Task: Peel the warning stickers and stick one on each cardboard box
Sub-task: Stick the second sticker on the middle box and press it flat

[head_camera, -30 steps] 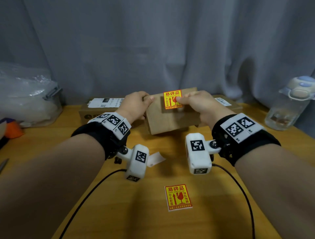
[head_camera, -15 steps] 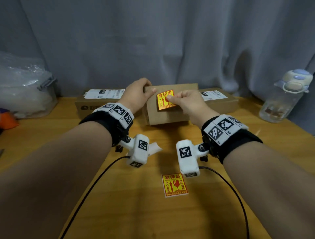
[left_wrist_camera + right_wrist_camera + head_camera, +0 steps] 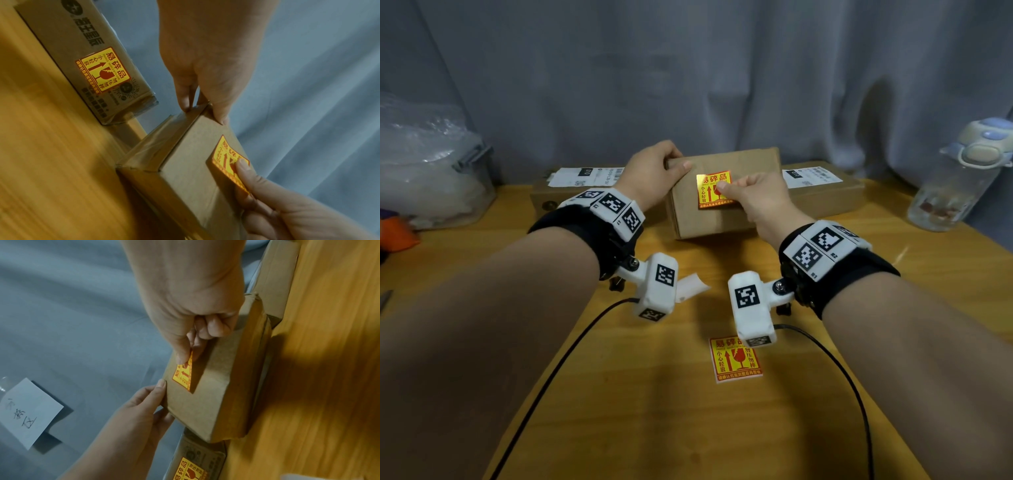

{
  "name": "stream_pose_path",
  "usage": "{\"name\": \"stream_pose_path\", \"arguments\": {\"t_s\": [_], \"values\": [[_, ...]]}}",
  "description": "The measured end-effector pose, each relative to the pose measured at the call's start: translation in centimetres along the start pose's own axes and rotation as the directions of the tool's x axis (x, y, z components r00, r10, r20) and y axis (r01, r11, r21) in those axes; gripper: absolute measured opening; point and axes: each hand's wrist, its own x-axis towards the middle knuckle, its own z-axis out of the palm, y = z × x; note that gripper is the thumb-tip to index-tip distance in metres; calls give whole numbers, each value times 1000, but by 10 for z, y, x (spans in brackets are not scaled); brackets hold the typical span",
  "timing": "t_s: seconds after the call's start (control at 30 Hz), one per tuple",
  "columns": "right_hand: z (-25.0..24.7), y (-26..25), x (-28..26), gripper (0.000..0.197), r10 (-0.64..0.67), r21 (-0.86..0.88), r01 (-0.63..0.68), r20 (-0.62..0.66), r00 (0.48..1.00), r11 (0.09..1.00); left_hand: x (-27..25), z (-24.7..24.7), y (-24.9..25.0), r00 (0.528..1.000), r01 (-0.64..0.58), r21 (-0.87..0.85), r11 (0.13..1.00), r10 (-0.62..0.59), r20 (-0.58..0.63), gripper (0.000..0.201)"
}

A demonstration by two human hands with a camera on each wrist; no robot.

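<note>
A brown cardboard box (image 3: 722, 219) stands on its edge on the wooden table, its broad face toward me. My left hand (image 3: 676, 163) grips its top left corner, thumb in front and fingers behind (image 3: 186, 104). A yellow and red warning sticker (image 3: 709, 192) lies on that face. My right hand (image 3: 722, 187) pinches the sticker's right part between thumb and forefinger; in the right wrist view that sticker (image 3: 183, 375) stands partly off the cardboard (image 3: 213, 395). A second sticker (image 3: 732, 363) lies flat on the table near me.
Two flat boxes lie at the back: the left box (image 3: 541, 198), whose front bears a sticker (image 3: 104, 71), and the right box (image 3: 825, 202). A white backing slip (image 3: 693, 284) lies under my left wrist. A bottle (image 3: 959, 178) stands far right, a plastic tub (image 3: 431, 171) far left.
The box has come down from a raised tilt to stand on the table. Both hands stayed on it, and the right thumb has kept to the sticker.
</note>
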Motion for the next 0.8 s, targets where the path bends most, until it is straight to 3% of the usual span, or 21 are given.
{"name": "stream_pose_path", "arguments": {"t_s": [0.4, 0.53, 0.8], "values": [[-6, 1, 1, 22, -94, -122, 98, 36, 995, 988, 1, 1, 0, 1000, -13, -25, 1000, 13, 18, 26], [-11, 1, 0, 31, -107, -105, 107, 7, 994, 989, 2, 1, 0, 1000, -13, -19, 1000, 14, 10, 27], [3, 2, 5, 29, -110, -106, 107, -19, 994, 989, 1, 5, 2, 1000, -25, 10, 1000, 25, 12, 27]]}}
